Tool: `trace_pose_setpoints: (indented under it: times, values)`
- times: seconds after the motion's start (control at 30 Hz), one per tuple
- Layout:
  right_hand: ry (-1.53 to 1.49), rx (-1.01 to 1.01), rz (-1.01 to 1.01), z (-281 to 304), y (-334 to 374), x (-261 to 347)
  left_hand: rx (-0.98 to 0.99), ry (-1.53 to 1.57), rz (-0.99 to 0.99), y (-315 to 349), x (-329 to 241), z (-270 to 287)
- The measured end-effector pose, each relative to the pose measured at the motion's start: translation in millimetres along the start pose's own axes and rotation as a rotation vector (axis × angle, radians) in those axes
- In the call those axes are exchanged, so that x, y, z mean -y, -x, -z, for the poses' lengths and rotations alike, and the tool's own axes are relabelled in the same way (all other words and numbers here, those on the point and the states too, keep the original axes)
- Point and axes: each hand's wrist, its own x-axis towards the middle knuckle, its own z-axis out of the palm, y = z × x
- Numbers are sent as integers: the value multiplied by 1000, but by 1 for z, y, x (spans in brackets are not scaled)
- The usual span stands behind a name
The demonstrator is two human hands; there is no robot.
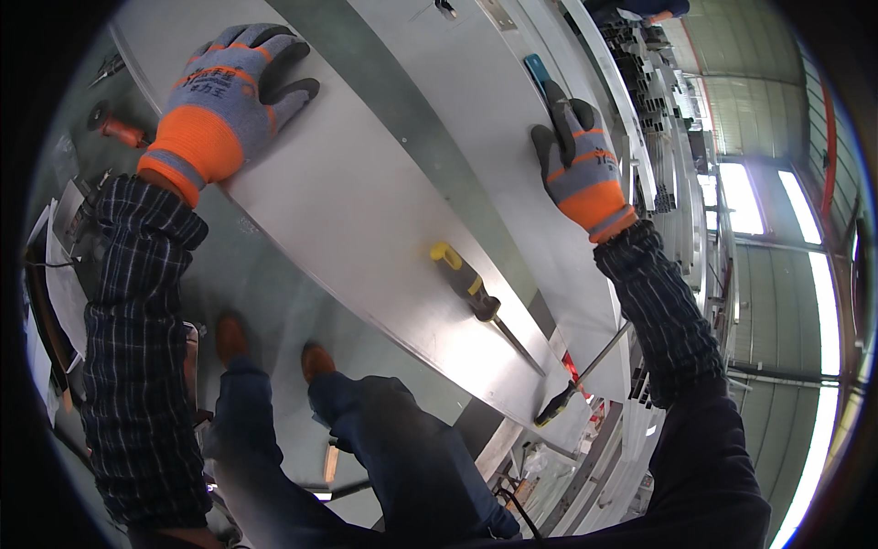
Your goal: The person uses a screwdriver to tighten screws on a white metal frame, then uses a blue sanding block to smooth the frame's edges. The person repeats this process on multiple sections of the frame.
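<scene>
My left hand (224, 105), in a grey and orange glove, lies on the near metal panel (357, 210) by its left edge. Its fingers are stretched out and nothing shows in them. On the far panel (448, 82), my gloved right hand (581, 165) has its thumb apart from its fingers. Its fingertips reach the end of a small teal object (537, 71), whose kind I cannot make out. A screwdriver with a yellow and black handle (465, 279) rests on the near panel, between my hands and my body. A second screwdriver (556, 404) lies at the panel's end.
A dark green strip (402, 128) runs between the two panels. Metal profiles (649, 110) are stacked along the right. A red-orange tool with a dark round end (119, 126) lies at the left. My legs (366, 421) stand close to the near panel's edge.
</scene>
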Motion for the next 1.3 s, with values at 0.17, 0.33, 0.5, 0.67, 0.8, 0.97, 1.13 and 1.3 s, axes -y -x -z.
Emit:
trace_pose_setpoints:
  times: [0.17,0.33,0.5,0.67,0.8,0.97,1.13,1.3]
  values:
    - [391,35,94,-3,-9,7,-7,14,-18,-1,13,-14]
    - [10,32,42,3,-14,-11,12,14,7,-3,-2,0]
    - [-13,177,-107,12,-18,-43,50,23,41,-6,-8,3]
    - [42,345,-122,32,-21,-36,36,0,52,-6,-3,-3]
    - [146,419,-131,43,-29,-10,3,0,33,-7,2,-4]
    - [128,502,-269,51,-43,2,44,-40,74,-5,-9,7]
    - [125,483,-255,48,-42,0,70,-60,68,-7,-9,4]
    - [-19,415,-159,50,-26,-28,43,-48,63,-10,13,-12]
